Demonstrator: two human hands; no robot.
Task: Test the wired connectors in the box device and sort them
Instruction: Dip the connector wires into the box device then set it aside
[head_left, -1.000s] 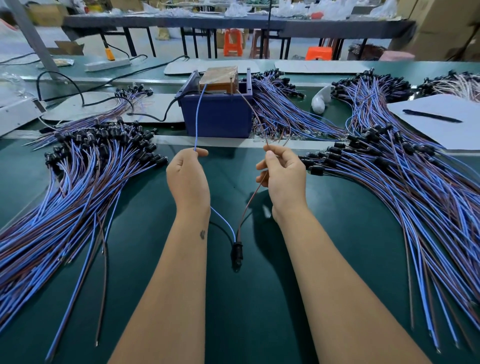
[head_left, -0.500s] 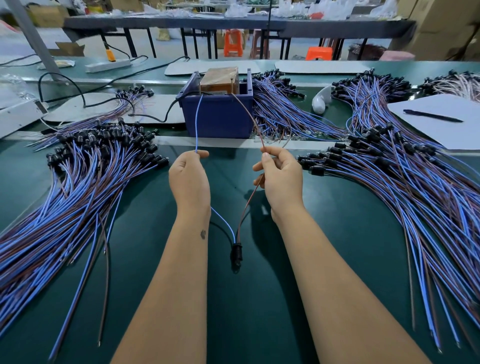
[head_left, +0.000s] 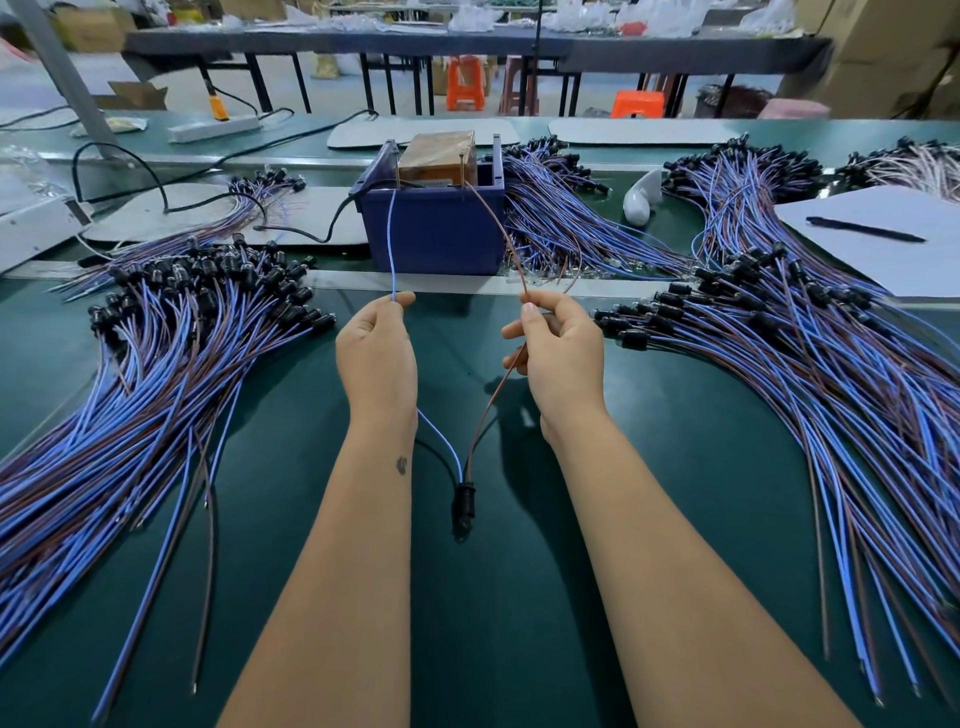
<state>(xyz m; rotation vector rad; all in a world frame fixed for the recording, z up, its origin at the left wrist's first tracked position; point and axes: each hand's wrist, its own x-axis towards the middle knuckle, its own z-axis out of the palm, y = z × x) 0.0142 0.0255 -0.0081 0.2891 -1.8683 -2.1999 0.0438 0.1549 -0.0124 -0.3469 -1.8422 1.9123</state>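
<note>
While both leads run up toward the blue box device (head_left: 434, 234), a test in mid-touch, by the look of it. Left hand (head_left: 376, 358) curled, thumb and forefinger pinching the blue wire (head_left: 393, 244) just below its free stretch. Right hand (head_left: 558, 348) likewise pinching the brown wire (head_left: 496, 221), remaining fingers loosely bent. Black connector (head_left: 463, 501) hanging low between the two forearms, close above the green mat (head_left: 467, 623), both wires meeting at it.

Up top, two upright metal pins (head_left: 462, 166) beside a taped brown block (head_left: 439, 156) inside the box; blue tip seemingly at the left pin, brown tip at the right. Actual contact too small to confirm.

Best handled with steady fingers and light tension, so each bare tip stays pressed to its own pin and never bridges across. Worth keeping the pinch on the insulation, well back from the ends. Worth watching the connector for whatever response the test gives, none readable yet.

Heaped bundle on the left (head_left: 156, 364), heaped bundle on the right (head_left: 805, 353), a further bundle behind the box (head_left: 561, 218). Which pile means tested, impossible to say. White paper (head_left: 883, 244) with a pen (head_left: 865, 229) far right.
</note>
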